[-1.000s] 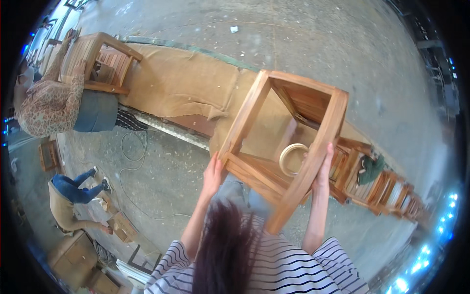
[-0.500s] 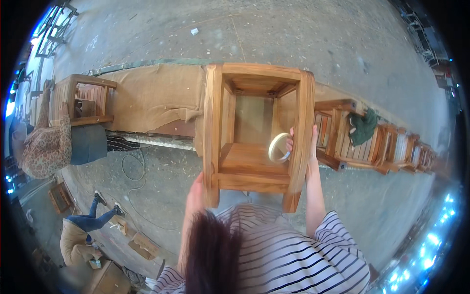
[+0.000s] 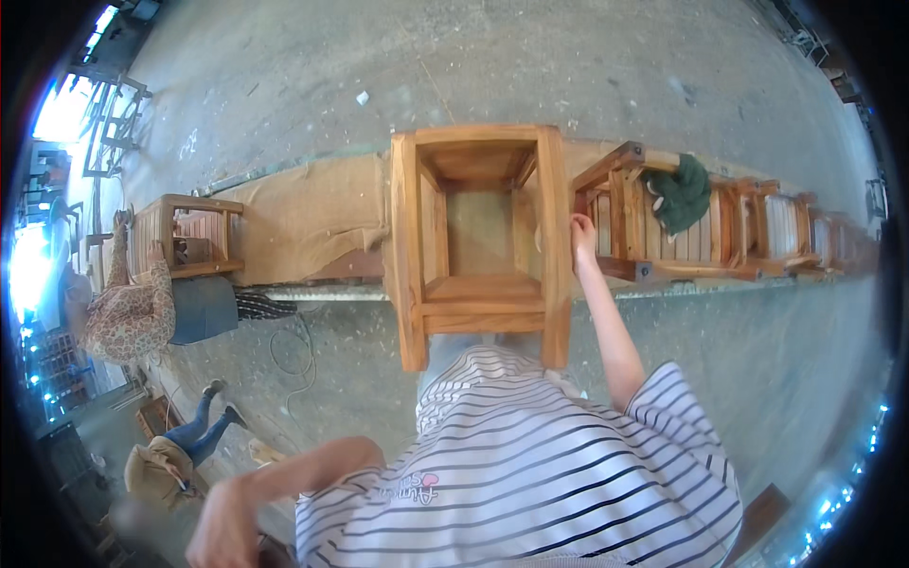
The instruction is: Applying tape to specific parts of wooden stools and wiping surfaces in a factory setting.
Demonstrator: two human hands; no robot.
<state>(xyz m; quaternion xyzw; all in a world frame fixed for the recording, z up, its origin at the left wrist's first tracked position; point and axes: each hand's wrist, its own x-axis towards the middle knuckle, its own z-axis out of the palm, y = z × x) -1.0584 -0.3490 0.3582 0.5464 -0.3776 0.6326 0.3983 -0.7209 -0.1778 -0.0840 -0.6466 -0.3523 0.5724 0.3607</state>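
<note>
Glare is spread along the far left edge. Beside it, a co-worker in a patterned top is seen, with both hands laid on a slatted wooden piece. Lower down, a second person in a tan top and blue trousers is shown bent over near the floor.

The left hand is held low, well apart from the surface. It is blurred, so how far its fingers are opened, and whether anything is held in it, cannot be told. Above and to the right of it, a loose cable is laid on the floor. The surface is covered by brown cloth, which is creased toward its right end.

At the middle, a wooden stand is placed over the surface, its open front turned up to view; its near legs are seen past the near edge, just before a striped shirt. By its right side, the right hand is kept with fingers lightly bent; whether the stand is gripped cannot be told.

Farther right, slatted wooden furniture is lined up, with a dark green cloth draped over it.
</note>
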